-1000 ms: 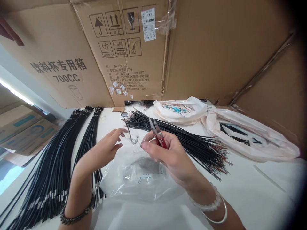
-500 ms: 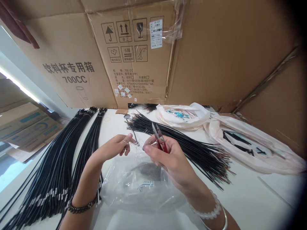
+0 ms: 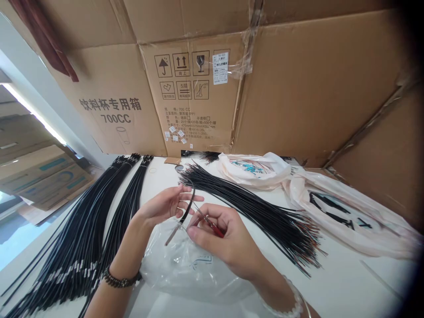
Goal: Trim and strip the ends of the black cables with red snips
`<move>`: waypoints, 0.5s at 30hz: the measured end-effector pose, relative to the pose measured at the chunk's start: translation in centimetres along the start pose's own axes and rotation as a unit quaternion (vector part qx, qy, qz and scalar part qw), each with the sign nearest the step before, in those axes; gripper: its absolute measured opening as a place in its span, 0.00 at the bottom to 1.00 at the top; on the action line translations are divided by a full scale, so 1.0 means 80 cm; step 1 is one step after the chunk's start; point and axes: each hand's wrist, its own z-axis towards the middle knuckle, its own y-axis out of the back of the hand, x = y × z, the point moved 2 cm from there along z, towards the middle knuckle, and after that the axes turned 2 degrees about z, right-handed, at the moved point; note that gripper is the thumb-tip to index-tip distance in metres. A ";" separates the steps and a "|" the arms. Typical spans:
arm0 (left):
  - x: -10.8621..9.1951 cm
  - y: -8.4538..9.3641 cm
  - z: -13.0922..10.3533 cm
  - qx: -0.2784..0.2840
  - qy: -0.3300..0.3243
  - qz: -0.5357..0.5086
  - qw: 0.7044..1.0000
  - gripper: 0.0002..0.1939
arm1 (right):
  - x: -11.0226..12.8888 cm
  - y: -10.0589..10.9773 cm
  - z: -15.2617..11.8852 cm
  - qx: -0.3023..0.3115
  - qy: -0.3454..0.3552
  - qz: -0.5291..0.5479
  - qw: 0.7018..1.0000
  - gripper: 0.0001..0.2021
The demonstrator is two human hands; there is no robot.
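My left hand (image 3: 170,204) has its fingers spread beside a short black cable (image 3: 189,207), which curves down past them over a clear plastic bag (image 3: 198,274). Red-handled scissors (image 3: 213,226) rest in my right hand (image 3: 218,234), their blades pointing up and left toward the cable. The thumb and forefinger of my right hand meet at the gathered top of the bag. Behind my hands lies a loose bundle of black cables (image 3: 251,207) with reddish-brown ends.
Bundles of black cables (image 3: 86,221) lie on the left of the white table (image 3: 334,291). Two pale bags, one with blue pieces (image 3: 250,168) and one with black pieces (image 3: 331,203), stand at the back right. Cardboard (image 3: 298,88) walls the back.
My left fingers have opened out. The scissors have tilted lower to the left, and the cable now hangs over the bag. The camera view has shifted, so the background sits slightly lower and further right.
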 end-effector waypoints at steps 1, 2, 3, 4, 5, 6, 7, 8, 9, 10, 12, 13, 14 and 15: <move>-0.004 -0.005 -0.005 -0.011 -0.004 -0.030 0.999 0.11 | 0.002 -0.002 -0.001 -0.001 0.009 -0.003 1.000 0.12; -0.009 -0.010 -0.009 -0.023 -0.007 -0.059 0.998 0.09 | 0.004 -0.003 -0.002 -0.002 0.014 -0.007 1.000 0.12; -0.013 -0.014 -0.013 -0.033 -0.010 -0.086 0.996 0.07 | 0.006 -0.004 -0.003 -0.002 0.016 -0.013 1.000 0.12; -0.016 -0.016 -0.017 -0.042 -0.014 -0.111 0.993 0.08 | 0.008 -0.005 -0.004 0.000 0.014 -0.022 1.000 0.12; -0.019 -0.017 -0.020 -0.049 -0.019 -0.134 0.990 0.10 | 0.008 -0.006 -0.006 0.002 0.008 -0.031 0.999 0.13; -0.022 -0.016 -0.023 -0.055 -0.027 -0.154 0.986 0.11 | 0.008 -0.006 -0.007 0.003 0.000 -0.042 0.999 0.13; -0.025 -0.014 -0.025 -0.060 -0.038 -0.172 0.982 0.13 | 0.007 -0.005 -0.009 0.003 -0.008 -0.057 0.998 0.13; -0.028 -0.011 -0.027 -0.065 -0.052 -0.188 0.979 0.14 | 0.006 -0.003 -0.010 0.003 -0.014 -0.075 0.997 0.13; -0.032 -0.007 -0.030 -0.069 -0.067 -0.202 0.975 0.15 | 0.004 -0.001 -0.012 0.003 -0.017 -0.100 0.995 0.12; -0.035 -0.003 -0.032 -0.074 -0.083 -0.214 0.970 0.16 | 0.003 0.002 -0.013 0.002 -0.013 -0.132 0.991 0.11; -0.040 0.003 -0.036 -0.081 -0.115 -0.235 0.962 0.18 | 0.001 0.007 -0.014 -0.001 0.009 -0.211 0.978 0.07; -0.043 0.005 -0.039 -0.083 -0.133 -0.243 0.957 0.19 | 0.000 0.010 -0.013 -0.004 0.023 -0.257 0.966 0.05; -0.045 0.006 -0.041 -0.084 -0.152 -0.251 0.952 0.18 | -0.001 0.014 -0.013 -0.009 0.036 -0.305 0.952 0.04; -0.046 0.006 -0.045 -0.084 -0.169 -0.258 0.947 0.17 | -0.002 0.017 -0.013 -0.011 0.045 -0.347 0.937 0.04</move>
